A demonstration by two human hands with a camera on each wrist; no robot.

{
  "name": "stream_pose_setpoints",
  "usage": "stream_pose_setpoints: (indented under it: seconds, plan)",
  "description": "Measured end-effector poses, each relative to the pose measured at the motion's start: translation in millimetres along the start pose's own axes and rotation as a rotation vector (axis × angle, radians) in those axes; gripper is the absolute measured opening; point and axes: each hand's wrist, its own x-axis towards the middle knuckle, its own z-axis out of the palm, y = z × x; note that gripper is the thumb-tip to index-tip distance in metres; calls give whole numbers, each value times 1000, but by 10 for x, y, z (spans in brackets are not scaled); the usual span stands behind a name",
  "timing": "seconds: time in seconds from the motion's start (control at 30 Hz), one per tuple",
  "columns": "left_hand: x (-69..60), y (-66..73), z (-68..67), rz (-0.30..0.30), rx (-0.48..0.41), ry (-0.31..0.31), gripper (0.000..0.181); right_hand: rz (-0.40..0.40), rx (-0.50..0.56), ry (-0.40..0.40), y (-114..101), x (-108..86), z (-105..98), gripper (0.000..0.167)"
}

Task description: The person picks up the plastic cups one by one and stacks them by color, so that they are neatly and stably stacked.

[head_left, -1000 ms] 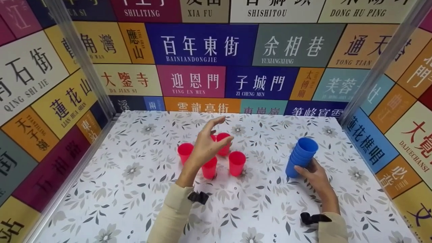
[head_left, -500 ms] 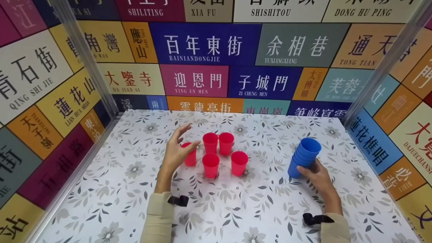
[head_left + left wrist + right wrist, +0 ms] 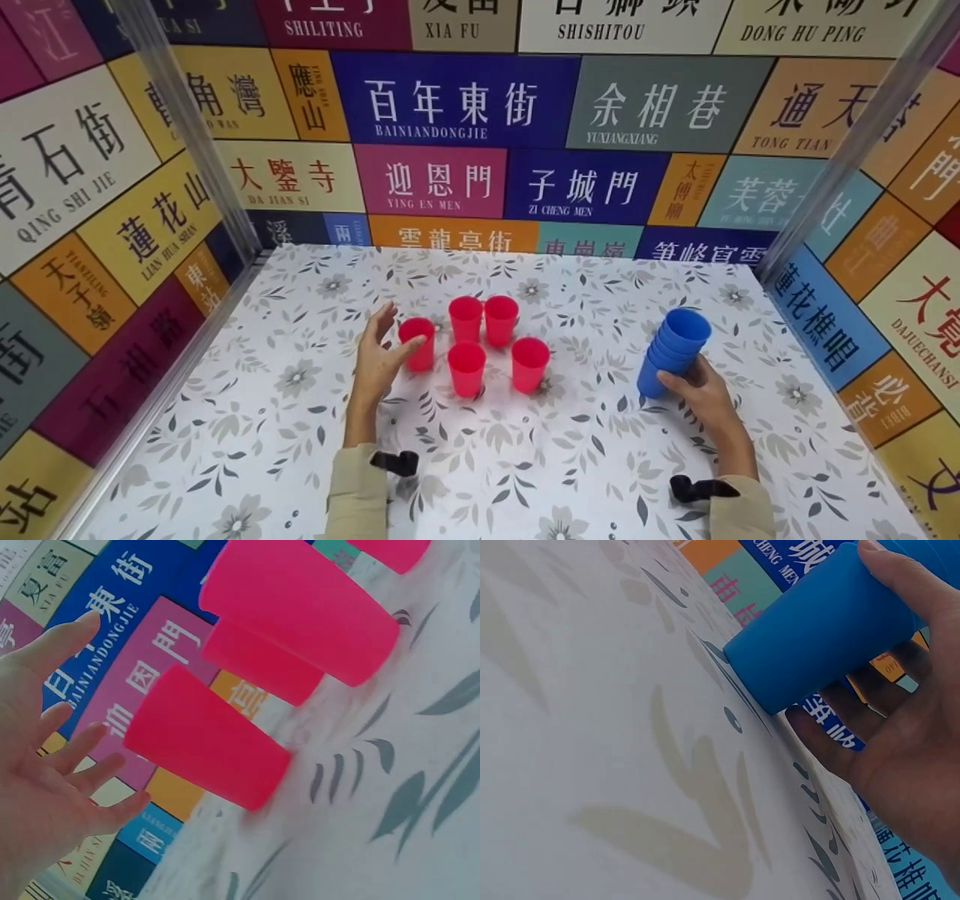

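In the head view, my left hand (image 3: 377, 365) is beside the leftmost red cup (image 3: 417, 346), its fingers spread around the cup's left side. The left wrist view shows a gap between that hand (image 3: 67, 765) and the nearest red cup (image 3: 206, 742). Several red cups stand upright and separate on the table, among them a front one (image 3: 466, 371) and a right one (image 3: 530, 366). My right hand (image 3: 701, 390) grips a stack of nested blue cups (image 3: 667, 356), thumb on the near side, fingers behind. The lowest blue cup (image 3: 817, 630) has its base at the tabletop.
A white tabletop (image 3: 585, 457) with a leaf and flower print lies under everything. Panels with printed street names (image 3: 450, 101) wall in the back and sides. Clear upright posts (image 3: 206, 150) stand at the rear corners.
My left hand has moved left from over the group of red cups, then lower, to the side of the leftmost one. My right hand stays in place with the blue stack.
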Motion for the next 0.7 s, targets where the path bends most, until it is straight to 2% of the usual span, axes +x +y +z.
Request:
stream_pose_setpoints:
  seconds: [0.2,0.4,0.7]
  plan:
    - [15,-172,28,-37,-38,-4,83,-9,16,6,9,9,31,80]
    - [19,-276,63,-85,-7,-10,81,-10,14,-3,10,15,32,82]
    - [24,-281,138,-150,14,-1,78,-12,14,-1,12,-9,20,81]
